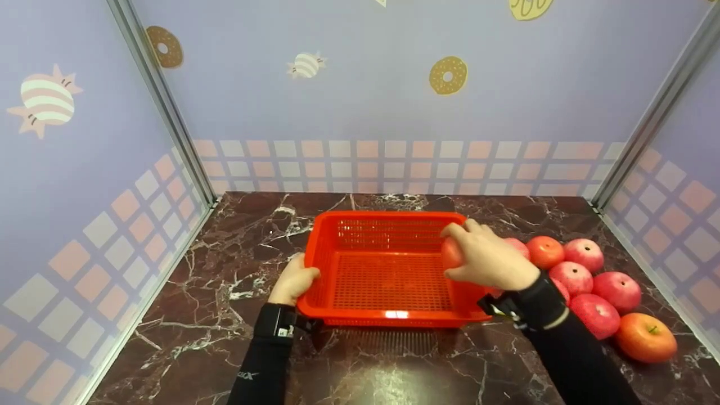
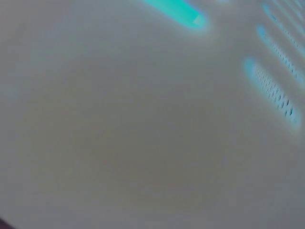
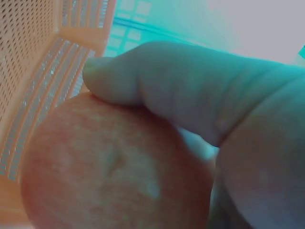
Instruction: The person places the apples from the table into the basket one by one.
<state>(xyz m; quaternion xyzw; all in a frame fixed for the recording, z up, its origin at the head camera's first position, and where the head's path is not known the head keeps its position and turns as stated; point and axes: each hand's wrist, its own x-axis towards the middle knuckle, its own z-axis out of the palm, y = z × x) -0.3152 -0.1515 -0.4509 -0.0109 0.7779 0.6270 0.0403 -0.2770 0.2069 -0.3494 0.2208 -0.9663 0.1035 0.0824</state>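
A red plastic basket [image 1: 394,281] with slotted sides sits in the middle of the marbled table. My left hand [image 1: 295,280] grips its left wall, thumb over the rim. Inside the right end of the basket, my right hand [image 1: 489,256] holds an apple [image 1: 451,254], fingers over the top. The right wrist view shows that apple [image 3: 114,167] large, with a finger across it and the basket's slotted wall [image 3: 43,81] behind. The left wrist view is mostly a grey blur with a few basket slots [image 2: 274,90] at its upper right.
Several red apples [image 1: 595,316] lie in a cluster to the right of the basket, partly behind my right forearm. An orange-red apple [image 1: 647,337] is nearest the front. Patterned panels [image 1: 371,112] enclose the marbled table [image 1: 225,315] at the back and sides.
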